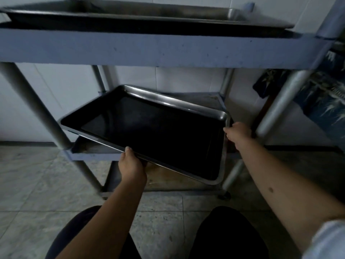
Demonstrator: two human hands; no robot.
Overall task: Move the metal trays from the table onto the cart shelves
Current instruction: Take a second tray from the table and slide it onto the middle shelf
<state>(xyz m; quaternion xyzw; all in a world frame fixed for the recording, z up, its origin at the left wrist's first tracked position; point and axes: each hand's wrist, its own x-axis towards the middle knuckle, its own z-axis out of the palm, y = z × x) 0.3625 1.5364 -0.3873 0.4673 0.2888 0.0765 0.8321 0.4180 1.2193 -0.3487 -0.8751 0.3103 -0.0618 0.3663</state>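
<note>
A rectangular metal tray [149, 133] with a dark inside is held tilted and skewed over the middle shelf [93, 155] of the cart. My left hand [131, 165] grips its near long rim, thumb on top. My right hand [236, 134] grips the tray's right corner. The tray's far left part lies over the shelf; its near right corner juts out past the shelf's front. Another metal tray [149, 15] lies flat on the cart's top shelf [149, 51].
The cart's round metal legs [43, 113] stand at left and right [280, 103] of the opening. A bottom shelf [168, 186] sits under the tray, with a caster [225, 196] on the tiled floor. A dark patterned cloth [317, 94] hangs at right. My knees are at the frame's bottom.
</note>
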